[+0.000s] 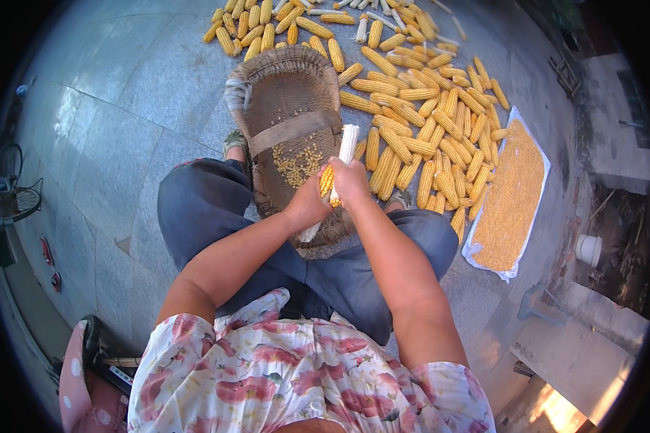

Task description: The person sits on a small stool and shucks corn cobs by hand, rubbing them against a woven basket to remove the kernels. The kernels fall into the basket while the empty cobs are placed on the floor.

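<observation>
Over the woven basket (281,132), my two hands are pressed together between my knees. My right hand (352,183) is closed around a bare white corn cob (349,145), whose pale end points up and away from me. Gripped in my left hand (307,201) is a corn ear (326,181) with yellow kernels showing against the bare cob. A whitish cob end (309,233) sticks out below my left hand. Loose kernels (295,165) lie on the basket's floor, below a flat wooden crosspiece (295,131). My fingers hide part of both cobs.
Many yellow corn ears (395,138) are heaped on the stone paving (130,162) ahead and to the right, with white cobs (362,30) at the far side. A white sheet (541,162) spread with grain lies at right. A white bucket (589,250) stands beyond it.
</observation>
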Demonstrator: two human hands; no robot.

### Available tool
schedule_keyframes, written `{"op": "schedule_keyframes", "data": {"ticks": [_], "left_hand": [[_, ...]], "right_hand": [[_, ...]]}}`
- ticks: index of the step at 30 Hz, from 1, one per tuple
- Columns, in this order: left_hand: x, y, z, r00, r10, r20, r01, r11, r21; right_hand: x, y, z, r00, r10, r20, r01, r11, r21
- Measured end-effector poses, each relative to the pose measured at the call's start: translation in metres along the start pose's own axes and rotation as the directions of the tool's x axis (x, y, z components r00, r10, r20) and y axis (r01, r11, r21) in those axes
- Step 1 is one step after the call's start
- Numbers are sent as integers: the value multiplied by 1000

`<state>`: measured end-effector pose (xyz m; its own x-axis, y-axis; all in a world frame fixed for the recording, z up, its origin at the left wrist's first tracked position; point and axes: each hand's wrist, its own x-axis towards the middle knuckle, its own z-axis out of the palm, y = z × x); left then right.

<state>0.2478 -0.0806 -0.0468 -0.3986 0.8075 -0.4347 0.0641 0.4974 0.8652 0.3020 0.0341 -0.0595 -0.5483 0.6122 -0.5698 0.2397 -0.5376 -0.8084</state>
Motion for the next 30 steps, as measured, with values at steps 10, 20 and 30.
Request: {"op": "schedule_keyframes", "data": {"ticks": [10, 20, 30], "left_hand": [[-6, 18, -17, 962, -107, 251, 207, 887, -413], [-4, 24, -21, 991, -35, 126, 60, 977, -206], [-9, 30, -14, 969, -63, 237, 158, 900, -407]], "right_hand": [[34, 31, -19, 963, -267, -30, 223, 856, -466], [10, -14, -16, 958, 136, 252, -255, 803, 539], [-1, -10, -11, 999, -5, 37, 1, 993, 116]]}}
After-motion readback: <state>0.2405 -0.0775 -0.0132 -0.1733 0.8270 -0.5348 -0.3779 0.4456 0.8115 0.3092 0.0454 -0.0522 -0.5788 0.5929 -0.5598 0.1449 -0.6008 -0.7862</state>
